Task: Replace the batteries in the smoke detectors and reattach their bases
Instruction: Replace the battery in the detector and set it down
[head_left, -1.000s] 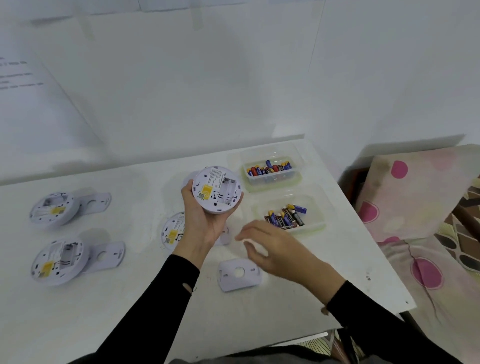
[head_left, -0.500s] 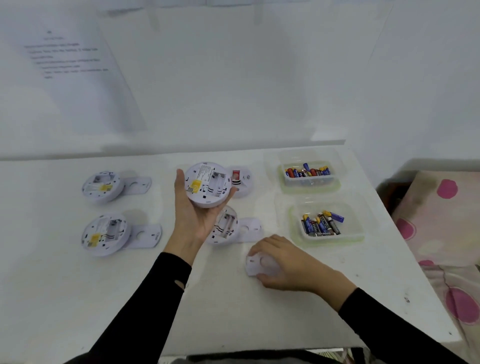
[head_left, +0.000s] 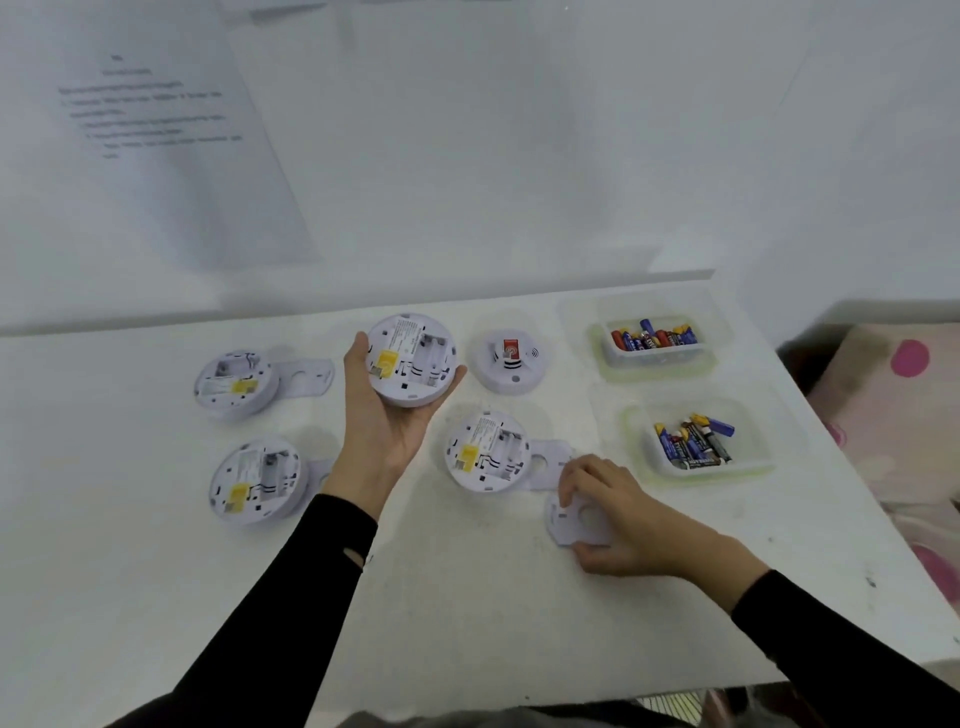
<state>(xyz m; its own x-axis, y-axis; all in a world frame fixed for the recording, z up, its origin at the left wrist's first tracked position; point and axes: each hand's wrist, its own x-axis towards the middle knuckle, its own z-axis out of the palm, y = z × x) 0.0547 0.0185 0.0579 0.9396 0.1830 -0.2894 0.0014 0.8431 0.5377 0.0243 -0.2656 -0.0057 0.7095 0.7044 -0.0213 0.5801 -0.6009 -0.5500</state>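
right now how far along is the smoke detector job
Looks done: one white round smoke detector lying face up. In hand: left hand holds an open white detector, right hand grips a flat white base plate. Left: three more open detectors.

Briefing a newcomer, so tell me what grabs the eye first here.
The left hand holds a smoke detector underside up above mid-table. The right hand grips a loose base plate nearer the person. Colourful batteries lie in a far tub and a near tub on the right of the table.
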